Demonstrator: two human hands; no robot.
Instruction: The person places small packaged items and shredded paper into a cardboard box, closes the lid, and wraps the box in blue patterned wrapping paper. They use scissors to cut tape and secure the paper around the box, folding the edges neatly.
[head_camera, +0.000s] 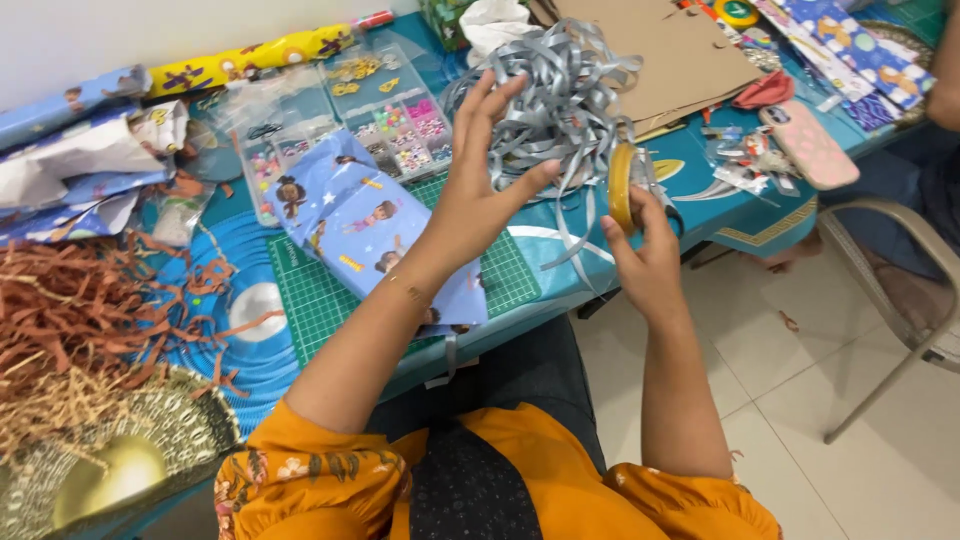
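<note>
Fingers of left hand (478, 185) spread on grey ribbon (560, 95); right hand (640, 245) apparently grips scissors (640, 185).

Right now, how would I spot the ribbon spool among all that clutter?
Find the green cutting mat on the blue table, then look past its right end. The right hand holds a yellow ribbon spool by the tangled grey ribbon: the only round yellow reel there.

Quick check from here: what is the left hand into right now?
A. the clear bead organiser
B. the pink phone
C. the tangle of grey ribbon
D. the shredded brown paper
C: the left hand is raised with fingers spread in the loose grey ribbon, while the right hand holds a yellow spool beside it.
</note>
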